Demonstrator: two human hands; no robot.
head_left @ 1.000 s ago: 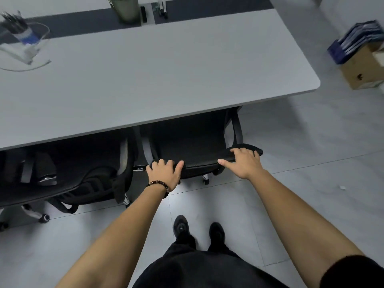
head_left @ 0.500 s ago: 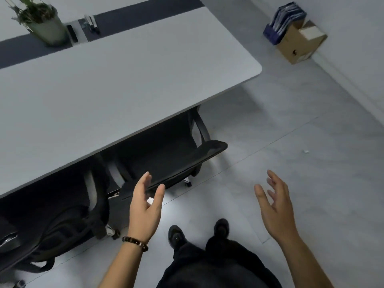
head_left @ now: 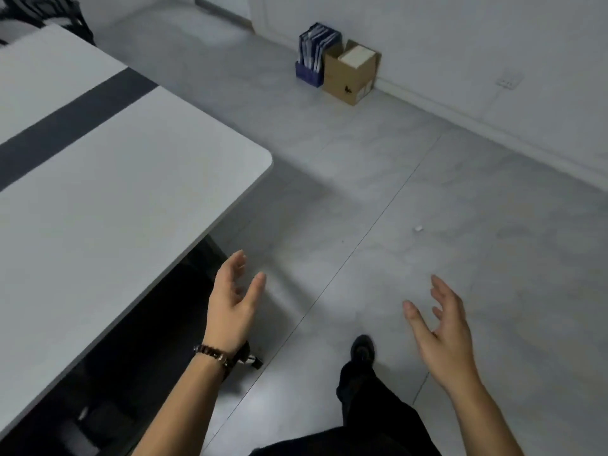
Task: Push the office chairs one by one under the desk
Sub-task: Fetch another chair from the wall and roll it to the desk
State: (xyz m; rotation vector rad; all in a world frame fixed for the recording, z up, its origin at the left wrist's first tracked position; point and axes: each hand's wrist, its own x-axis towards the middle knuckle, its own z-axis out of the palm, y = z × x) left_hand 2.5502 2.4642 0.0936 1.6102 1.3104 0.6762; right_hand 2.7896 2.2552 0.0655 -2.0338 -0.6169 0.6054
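Note:
The grey desk (head_left: 108, 205) fills the left side, its rounded corner pointing right. Under its near edge sits a black office chair (head_left: 164, 324), mostly hidden in shadow, with one castor poking out on the floor. My left hand (head_left: 235, 299), with a bead bracelet on the wrist, hovers open just off the desk edge, above the chair and touching nothing. My right hand (head_left: 442, 330) is open over bare floor to the right, fingers spread. Another black chair (head_left: 42, 14) shows at the far top left behind the desk.
A cardboard box (head_left: 350, 74) and a blue file holder (head_left: 312, 57) with papers stand against the white wall at the back. Grey tiled floor (head_left: 427, 192) stretches to the right, with a small white scrap (head_left: 418, 229) on it. My black shoe (head_left: 362, 350) is at the bottom.
Both hands let go of the black chair's backrest and pulled away, open. My view has swung right, past the desk corner, toward the wall and open floor.

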